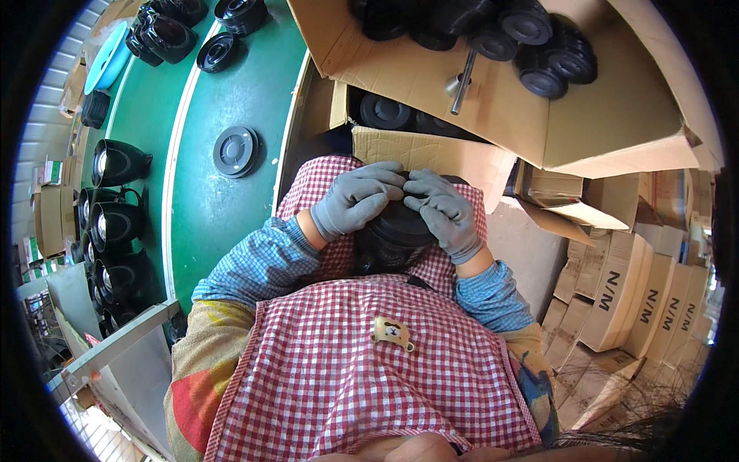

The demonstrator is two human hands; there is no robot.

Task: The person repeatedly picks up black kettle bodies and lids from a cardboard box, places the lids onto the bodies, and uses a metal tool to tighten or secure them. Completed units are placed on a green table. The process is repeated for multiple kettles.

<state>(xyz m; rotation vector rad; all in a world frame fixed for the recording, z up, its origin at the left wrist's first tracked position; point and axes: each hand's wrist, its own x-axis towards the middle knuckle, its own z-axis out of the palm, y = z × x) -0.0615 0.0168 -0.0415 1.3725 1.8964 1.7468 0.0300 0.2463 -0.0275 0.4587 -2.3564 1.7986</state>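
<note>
two gloved grips (358, 199) (446, 212) touch seemingly one black part (398, 225).

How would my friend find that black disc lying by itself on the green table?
Find the green table on the left, then the side right of its white stripe. A round black disc with rings on top lies flat there. Unlike the black parts farther up, it sits alone.
</note>
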